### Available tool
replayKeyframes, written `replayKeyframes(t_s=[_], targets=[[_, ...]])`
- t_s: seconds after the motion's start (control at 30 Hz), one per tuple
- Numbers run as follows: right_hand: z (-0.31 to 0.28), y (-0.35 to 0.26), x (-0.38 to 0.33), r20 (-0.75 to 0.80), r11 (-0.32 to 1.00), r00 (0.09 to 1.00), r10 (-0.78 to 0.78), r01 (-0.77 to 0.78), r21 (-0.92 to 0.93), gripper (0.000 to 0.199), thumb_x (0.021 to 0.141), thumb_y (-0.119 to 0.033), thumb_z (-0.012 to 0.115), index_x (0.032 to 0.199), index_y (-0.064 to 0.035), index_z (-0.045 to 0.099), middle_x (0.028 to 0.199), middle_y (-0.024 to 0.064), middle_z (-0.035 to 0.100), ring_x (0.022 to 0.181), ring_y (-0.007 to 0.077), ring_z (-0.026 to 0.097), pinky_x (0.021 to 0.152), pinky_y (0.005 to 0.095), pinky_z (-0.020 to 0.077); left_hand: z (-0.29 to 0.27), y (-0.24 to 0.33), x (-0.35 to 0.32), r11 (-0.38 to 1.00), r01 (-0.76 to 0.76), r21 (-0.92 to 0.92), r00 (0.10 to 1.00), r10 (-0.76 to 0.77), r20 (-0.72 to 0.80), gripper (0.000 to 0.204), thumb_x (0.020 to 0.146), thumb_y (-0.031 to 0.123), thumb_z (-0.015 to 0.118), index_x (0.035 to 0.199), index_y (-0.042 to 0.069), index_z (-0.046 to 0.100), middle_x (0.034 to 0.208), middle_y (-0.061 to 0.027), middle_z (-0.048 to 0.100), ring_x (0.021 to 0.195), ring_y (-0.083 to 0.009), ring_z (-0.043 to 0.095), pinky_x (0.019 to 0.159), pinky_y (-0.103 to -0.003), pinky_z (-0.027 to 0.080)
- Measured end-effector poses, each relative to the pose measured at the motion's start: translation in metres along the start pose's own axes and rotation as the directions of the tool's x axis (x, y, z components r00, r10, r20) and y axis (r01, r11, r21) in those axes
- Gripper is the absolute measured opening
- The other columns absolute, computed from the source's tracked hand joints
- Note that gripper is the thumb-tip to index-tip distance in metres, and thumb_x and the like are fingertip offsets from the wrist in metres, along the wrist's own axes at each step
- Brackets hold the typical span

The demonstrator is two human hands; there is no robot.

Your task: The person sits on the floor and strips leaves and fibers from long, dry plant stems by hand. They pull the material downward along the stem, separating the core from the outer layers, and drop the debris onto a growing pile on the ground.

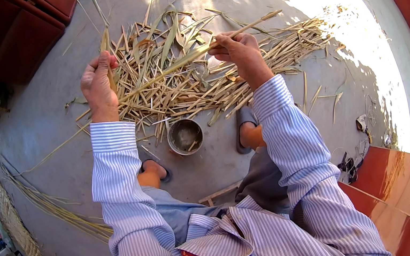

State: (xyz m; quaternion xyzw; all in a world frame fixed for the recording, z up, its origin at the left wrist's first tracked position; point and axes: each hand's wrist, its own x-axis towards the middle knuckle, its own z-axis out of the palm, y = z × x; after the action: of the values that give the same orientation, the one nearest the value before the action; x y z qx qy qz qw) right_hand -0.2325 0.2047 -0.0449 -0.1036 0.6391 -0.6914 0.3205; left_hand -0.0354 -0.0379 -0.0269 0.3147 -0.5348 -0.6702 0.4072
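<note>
My right hand (238, 52) is closed on a long dry reed stalk (173, 68), pinching it between thumb and fingers. The stalk slants from the floor at the lower left, past my left wrist, to a tip beyond my right hand. In my left hand (100, 88), curled shut, is a pale leaf strip (105, 40) that sticks up past the fingers; whether it still joins the stalk cannot be seen. Beneath both hands lies a loose pile of cut stalks and dry leaves (162, 96).
Between my feet stands a round metal pot (171, 144) with bits of stalk inside. Long uncut stalks (52, 204) lie on the floor at left. Dark red furniture (20, 42) stands at the far left. A reddish panel (401, 182) is at the near right.
</note>
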Motion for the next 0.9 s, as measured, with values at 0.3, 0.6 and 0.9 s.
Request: replayKeyframes(t_s=[0.3, 0.6, 0.9], targets=[[-0.018, -0.001, 0.001, -0.022, 0.999, 0.999, 0.049, -0.049, 0.024, 0.028, 0.094, -0.022, 0.063, 0.103, 0.0038, 0.062, 0.091, 0.0143, 0.070, 0.080, 0.0203, 0.071, 0.066, 0.0252, 0.0595, -0.029, -0.014, 0.010, 0.114, -0.467, 0.877, 0.867, 0.252, 0.429, 0.026, 0.081, 0.030, 0.073, 0.090, 0.007, 0.067, 0.080, -0.0064, 0.069, 0.070, -0.0211, 0.063, 0.066, -0.033, 0.047], [0.011, -0.005, -0.002, 0.066, 0.985, 0.996, 0.057, -0.067, 0.162, 0.029, 0.095, -0.023, 0.061, 0.102, 0.0052, 0.061, 0.094, 0.0148, 0.069, 0.083, 0.0191, 0.070, 0.069, 0.0227, 0.0594, 0.049, -0.010, -0.040, 0.434, -0.748, 0.502, 0.633, 0.238, 0.737, 0.018, 0.079, 0.023, 0.072, 0.081, 0.006, 0.068, 0.072, -0.0074, 0.066, 0.067, -0.0242, 0.061, 0.071, -0.035, 0.042], [0.000, -0.013, -0.004, -0.001, 0.932, 1.000, 0.008, -0.007, 0.362, 0.025, 0.094, -0.020, 0.062, 0.101, 0.0043, 0.058, 0.093, 0.0149, 0.068, 0.083, 0.0205, 0.070, 0.066, 0.0225, 0.0595, 0.032, 0.024, -0.025, 0.208, -0.774, 0.598, 0.627, 0.383, 0.679, 0.011, 0.080, 0.020, 0.071, 0.082, 0.009, 0.068, 0.073, -0.0034, 0.066, 0.069, -0.0208, 0.061, 0.070, -0.034, 0.038]])
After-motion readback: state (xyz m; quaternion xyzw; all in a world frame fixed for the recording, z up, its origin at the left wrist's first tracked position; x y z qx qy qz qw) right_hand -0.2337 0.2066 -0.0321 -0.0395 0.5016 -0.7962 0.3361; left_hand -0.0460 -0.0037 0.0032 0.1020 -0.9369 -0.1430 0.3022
